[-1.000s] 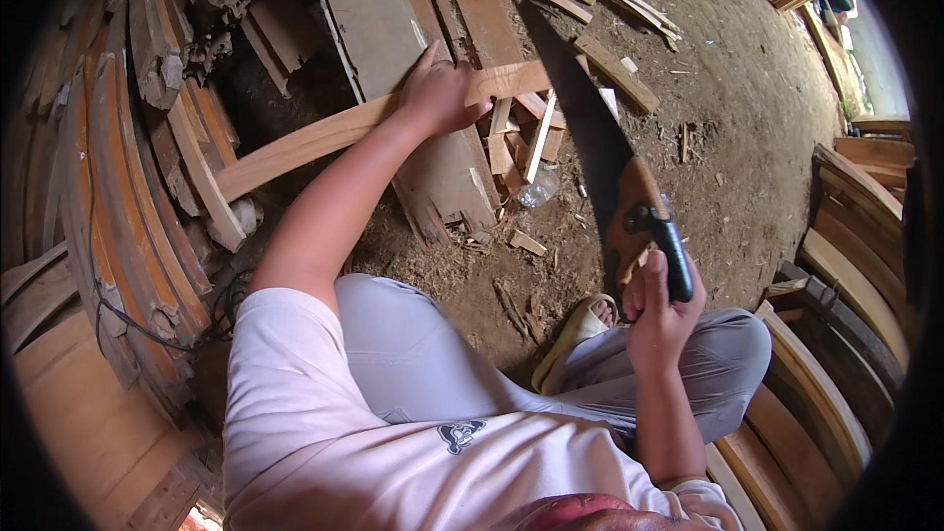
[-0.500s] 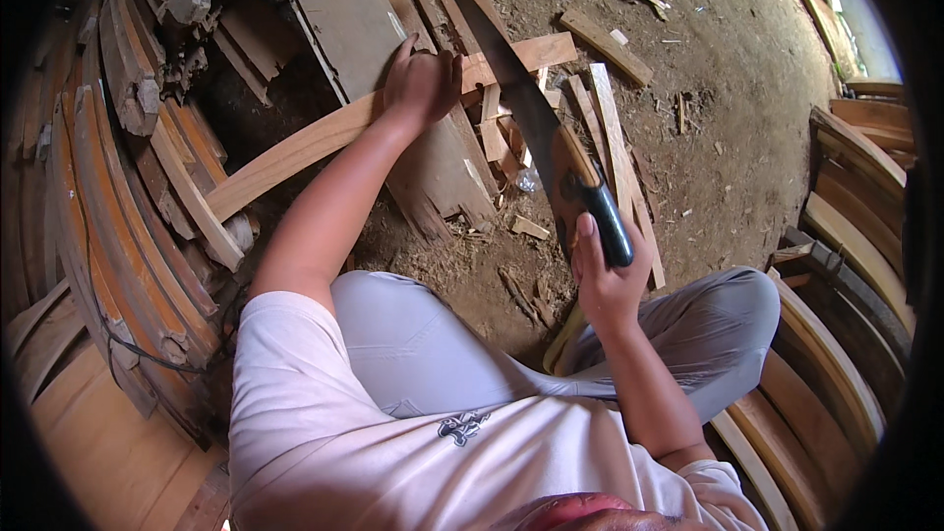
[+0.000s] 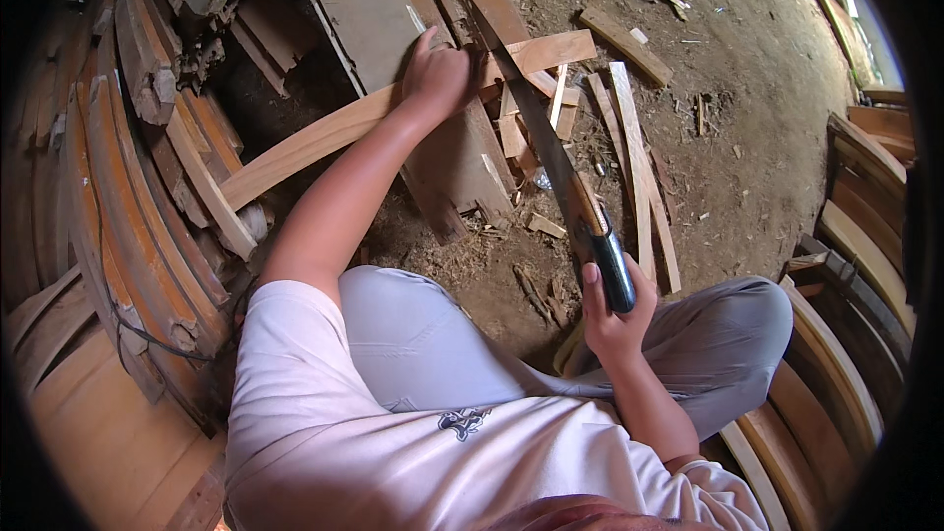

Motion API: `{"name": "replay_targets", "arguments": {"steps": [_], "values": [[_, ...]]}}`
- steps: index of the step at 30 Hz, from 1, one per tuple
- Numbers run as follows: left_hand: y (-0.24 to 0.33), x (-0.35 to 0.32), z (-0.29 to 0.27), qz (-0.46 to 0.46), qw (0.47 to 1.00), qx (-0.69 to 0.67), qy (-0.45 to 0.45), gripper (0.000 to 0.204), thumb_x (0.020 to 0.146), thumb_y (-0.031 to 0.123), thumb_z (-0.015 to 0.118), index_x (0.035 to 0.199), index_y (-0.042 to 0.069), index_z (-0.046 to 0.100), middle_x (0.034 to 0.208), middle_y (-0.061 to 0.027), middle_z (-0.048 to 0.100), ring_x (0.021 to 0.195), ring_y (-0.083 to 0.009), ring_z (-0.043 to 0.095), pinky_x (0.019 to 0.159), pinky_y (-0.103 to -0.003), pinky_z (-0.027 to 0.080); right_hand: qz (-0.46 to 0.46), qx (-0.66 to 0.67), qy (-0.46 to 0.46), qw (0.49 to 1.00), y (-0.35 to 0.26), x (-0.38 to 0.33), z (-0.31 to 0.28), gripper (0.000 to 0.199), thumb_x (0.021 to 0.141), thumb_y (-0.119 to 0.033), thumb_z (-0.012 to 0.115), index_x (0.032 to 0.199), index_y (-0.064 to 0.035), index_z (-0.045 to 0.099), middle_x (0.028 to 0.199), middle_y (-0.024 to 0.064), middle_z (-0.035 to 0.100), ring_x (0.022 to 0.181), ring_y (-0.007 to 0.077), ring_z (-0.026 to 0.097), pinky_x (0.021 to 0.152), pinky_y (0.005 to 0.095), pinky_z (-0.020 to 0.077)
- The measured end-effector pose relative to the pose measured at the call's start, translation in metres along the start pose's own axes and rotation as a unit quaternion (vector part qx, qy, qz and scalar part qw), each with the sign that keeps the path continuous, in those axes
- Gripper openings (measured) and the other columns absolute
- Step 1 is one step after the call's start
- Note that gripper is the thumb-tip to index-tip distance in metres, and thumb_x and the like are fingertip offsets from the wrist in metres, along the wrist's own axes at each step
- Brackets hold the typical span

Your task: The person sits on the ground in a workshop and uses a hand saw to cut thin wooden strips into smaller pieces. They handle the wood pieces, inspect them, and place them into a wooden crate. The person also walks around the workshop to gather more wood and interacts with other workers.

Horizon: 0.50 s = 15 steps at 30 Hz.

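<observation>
A long, slightly curved wooden plank (image 3: 320, 146) lies crosswise over wider boards. My left hand (image 3: 440, 79) presses down on it near its right end, fingers curled over the wood. My right hand (image 3: 619, 310) is wrapped around the dark handle of a hand saw (image 3: 536, 118). The saw's blade slants up and away to the left and crosses the plank just right of my left hand. Whether its teeth have cut into the wood cannot be made out.
Beneath the plank are wide weathered boards (image 3: 369, 15). Stacked curved timbers (image 3: 123, 206) fill the left side, and more curved pieces (image 3: 836, 364) stand at the right. Thin strips (image 3: 639, 167) and offcuts (image 3: 546, 226) lie on the dirt floor (image 3: 747, 167).
My right hand has drawn the saw back toward my body along the blade's line. My left hand stays on the plank. The whole view has shifted slightly.
</observation>
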<state>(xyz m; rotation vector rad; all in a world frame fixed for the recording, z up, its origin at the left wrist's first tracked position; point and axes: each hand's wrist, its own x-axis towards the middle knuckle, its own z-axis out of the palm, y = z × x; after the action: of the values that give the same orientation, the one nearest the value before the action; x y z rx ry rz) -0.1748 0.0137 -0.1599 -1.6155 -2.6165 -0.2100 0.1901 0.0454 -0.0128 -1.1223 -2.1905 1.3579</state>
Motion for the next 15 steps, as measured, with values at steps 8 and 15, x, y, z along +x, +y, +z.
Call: {"name": "replay_targets", "arguments": {"steps": [8, 15], "values": [[-0.008, -0.010, 0.005, 0.036, 0.999, 0.019, 0.009, 0.029, 0.097, 0.021, 0.055, 0.080, 0.004, 0.073, 0.076, -0.0197, 0.069, 0.093, -0.0338, 0.068, 0.121, -0.045, 0.028, -0.009, 0.028, 0.004, 1.000, 0.006, -0.009, -0.004, 0.032, 0.090, -0.020, 0.077, 0.072, -0.0040, 0.055, 0.055, 0.0021, 0.048, 0.047, 0.0096, 0.043, 0.048, 0.0277, 0.0334], [0.008, -0.007, 0.002, -0.041, 0.997, -0.045, 0.052, 0.029, 0.098, 0.019, 0.051, 0.086, 0.003, 0.072, 0.083, -0.0192, 0.071, 0.093, -0.0363, 0.068, 0.120, -0.050, 0.028, -0.064, 0.011, -0.003, 0.998, 0.000, -0.002, -0.001, 0.034, 0.091, -0.019, 0.076, 0.072, -0.0034, 0.053, 0.055, 0.0030, 0.046, 0.046, 0.0099, 0.042, 0.047, 0.0281, 0.0322]]}}
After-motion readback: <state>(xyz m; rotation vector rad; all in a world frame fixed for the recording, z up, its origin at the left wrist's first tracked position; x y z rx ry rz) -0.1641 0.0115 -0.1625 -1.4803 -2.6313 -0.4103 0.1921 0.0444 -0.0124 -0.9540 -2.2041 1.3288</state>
